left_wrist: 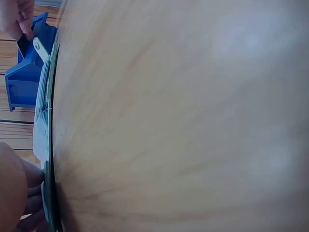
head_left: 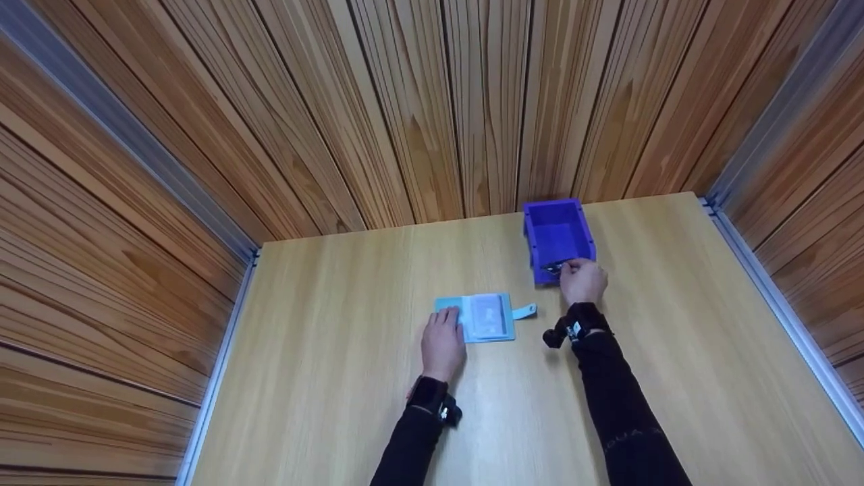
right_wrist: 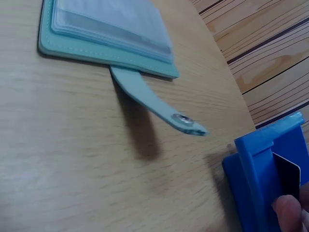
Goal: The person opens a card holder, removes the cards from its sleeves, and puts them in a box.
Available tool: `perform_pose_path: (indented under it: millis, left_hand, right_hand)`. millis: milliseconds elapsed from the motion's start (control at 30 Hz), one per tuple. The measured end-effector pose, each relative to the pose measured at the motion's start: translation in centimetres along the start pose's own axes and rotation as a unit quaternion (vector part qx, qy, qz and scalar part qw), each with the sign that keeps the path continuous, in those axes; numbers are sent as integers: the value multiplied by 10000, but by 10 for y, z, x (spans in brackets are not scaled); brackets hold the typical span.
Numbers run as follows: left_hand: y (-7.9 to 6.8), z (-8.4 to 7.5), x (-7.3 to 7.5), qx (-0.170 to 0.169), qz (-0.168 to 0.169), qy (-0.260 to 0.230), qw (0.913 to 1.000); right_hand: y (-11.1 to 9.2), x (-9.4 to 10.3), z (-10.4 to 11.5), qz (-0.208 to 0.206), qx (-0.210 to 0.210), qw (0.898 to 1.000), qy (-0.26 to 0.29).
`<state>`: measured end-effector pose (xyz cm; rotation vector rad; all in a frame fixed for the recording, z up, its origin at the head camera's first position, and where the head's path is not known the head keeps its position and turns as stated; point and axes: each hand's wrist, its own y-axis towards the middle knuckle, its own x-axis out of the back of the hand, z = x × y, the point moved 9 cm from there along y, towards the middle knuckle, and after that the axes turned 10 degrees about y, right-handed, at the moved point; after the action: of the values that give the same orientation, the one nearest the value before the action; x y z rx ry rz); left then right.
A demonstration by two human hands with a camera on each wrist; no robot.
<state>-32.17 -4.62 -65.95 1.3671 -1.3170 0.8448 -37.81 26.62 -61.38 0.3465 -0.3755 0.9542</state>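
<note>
Pinching a dark card (right_wrist: pixel 287 174) with the right hand (head_left: pixel 584 280), reaching over the near end of a bin (head_left: pixel 559 233); touching the bin's inner wall or just off it, impossible to tell which. Resting the left hand (head_left: pixel 443 343) with extended fingers on the left cover of a pale blue wallet (head_left: pixel 468 312), lying open near the middle of the tabletop (head_left: pixel 337 351). Sitting well back in the right half, bringing the bin's far end up to the rear edge beside the plank wall (head_left: pixel 432 135), leaving little room behind. Running wide from the left hand to the left rail (head_left: pixel 223 344); stretching on to the right rail (head_left: pixel 783 310) beyond the bin; opening a lane of wood between the forearms toward the front. Raising the bin's rim beside the right fingers, limiting sideways room there. Jutting right from the wallet, lifting a strap (head_left: pixel 524 312) and its metal snap (right_wrist: pixel 183 118) off the wood toward the bin. Hanging the right wrist camera (head_left: pixel 555 336) near the strap's tip, narrowing that gap. Filling the wallet's right half with clear pages (head_left: pixel 487 317). Covering both forearms in black sleeves (head_left: pixel 631 412).
</note>
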Motion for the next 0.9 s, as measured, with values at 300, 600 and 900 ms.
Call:
perform_pose_path:
  millis: [300,600,900]
  left_hand:
    - [-1,-1,4,-34,-184,-92,9998]
    - [-1,-1,1,-17,-81,-25,10000]
    - [0,2,0,20,-164,-14,9999]
  right_hand:
    - [8,-10,-9,52,-529,9983,-234]
    - [6,-15,-14,295,-830,9946,-545]
    - [11,-24,-16,628,-553,9914,-1003]
